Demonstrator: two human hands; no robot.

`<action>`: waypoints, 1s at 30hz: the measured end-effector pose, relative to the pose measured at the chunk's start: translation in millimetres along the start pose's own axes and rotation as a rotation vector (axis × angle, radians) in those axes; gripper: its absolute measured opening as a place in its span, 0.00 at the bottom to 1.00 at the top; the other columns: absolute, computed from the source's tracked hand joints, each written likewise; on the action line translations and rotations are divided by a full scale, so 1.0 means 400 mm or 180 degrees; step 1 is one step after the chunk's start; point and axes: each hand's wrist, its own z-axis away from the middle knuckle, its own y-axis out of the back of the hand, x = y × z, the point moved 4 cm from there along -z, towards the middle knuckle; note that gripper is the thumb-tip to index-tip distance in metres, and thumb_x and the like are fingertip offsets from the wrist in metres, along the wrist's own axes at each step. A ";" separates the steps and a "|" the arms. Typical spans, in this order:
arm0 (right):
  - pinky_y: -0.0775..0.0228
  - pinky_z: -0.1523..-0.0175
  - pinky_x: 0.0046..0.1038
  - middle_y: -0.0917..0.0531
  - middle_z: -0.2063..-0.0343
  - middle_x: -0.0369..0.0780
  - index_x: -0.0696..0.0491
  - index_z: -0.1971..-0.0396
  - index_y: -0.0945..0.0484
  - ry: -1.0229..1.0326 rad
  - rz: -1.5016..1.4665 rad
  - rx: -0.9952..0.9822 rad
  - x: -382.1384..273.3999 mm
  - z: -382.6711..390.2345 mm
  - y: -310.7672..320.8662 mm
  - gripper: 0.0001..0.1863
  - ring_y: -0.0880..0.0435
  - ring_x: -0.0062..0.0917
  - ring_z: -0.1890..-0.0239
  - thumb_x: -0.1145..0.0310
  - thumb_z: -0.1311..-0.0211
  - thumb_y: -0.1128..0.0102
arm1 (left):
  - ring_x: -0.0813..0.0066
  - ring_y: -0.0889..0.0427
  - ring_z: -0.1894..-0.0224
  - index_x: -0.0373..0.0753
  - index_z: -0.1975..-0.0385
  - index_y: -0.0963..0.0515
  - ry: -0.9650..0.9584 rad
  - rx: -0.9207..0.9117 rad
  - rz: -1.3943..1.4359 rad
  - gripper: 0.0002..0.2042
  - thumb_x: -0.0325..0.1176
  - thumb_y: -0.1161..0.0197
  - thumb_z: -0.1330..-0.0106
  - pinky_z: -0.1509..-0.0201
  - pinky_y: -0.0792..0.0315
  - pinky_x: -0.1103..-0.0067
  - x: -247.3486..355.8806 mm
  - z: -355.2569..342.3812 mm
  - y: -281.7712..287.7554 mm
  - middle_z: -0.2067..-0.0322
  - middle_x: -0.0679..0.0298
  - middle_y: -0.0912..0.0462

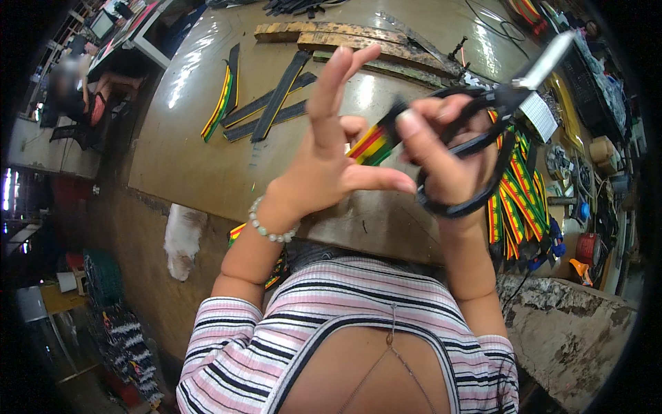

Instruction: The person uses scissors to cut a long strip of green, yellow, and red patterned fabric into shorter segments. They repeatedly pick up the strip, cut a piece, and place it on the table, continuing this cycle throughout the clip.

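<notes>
Currently left hand (pixel 324 155) pinches one end of the striped webbing strip (pixel 372 143), held up above the counter (pixel 200 165); strip's long axis runs up-right toward the right hand (pixel 448 159), which grips black-handled scissors (pixel 483 131), blades pointing up-right, away from it

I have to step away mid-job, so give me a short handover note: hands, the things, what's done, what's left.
Left hand: raised, pinching one end of a red, yellow and green striped strap, index finger up.
Right hand: grip closed through the black handles of the scissors, blades pointing up and right.
Done: black and striped strips lie on the worktable.
Left: a bundle of striped straps hangs at the table's right edge.
</notes>
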 end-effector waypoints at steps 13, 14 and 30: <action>0.26 0.61 0.25 0.21 0.55 0.44 0.58 0.51 0.30 0.0699 0.0136 -0.0195 0.008 -0.110 0.126 0.33 0.22 0.27 0.59 0.39 0.34 0.57 | 0.72 0.18 0.60 0.34 0.39 0.28 0.1717 -0.1312 0.0442 0.27 0.21 0.35 0.42 0.47 0.22 0.78 0.039 0.028 0.179 0.43 0.59 0.32; 0.29 0.59 0.25 0.22 0.49 0.44 0.58 0.47 0.31 0.0489 0.0479 -0.0329 0.018 -0.099 0.120 0.42 0.24 0.27 0.56 0.29 0.36 0.62 | 0.75 0.19 0.59 0.33 0.37 0.31 0.1824 -0.1010 0.0407 0.32 0.21 0.32 0.45 0.49 0.21 0.80 0.046 0.013 0.195 0.42 0.60 0.34; 0.29 0.57 0.36 0.25 0.65 0.45 0.58 0.58 0.28 -0.0273 0.3092 -0.1822 0.040 0.102 0.021 0.35 0.22 0.39 0.62 0.48 0.59 0.24 | 1.00 0.32 0.74 0.31 0.35 0.36 0.2558 -0.0660 0.0819 0.39 0.18 0.28 0.51 0.75 0.38 0.96 0.025 -0.001 0.147 0.39 0.64 0.30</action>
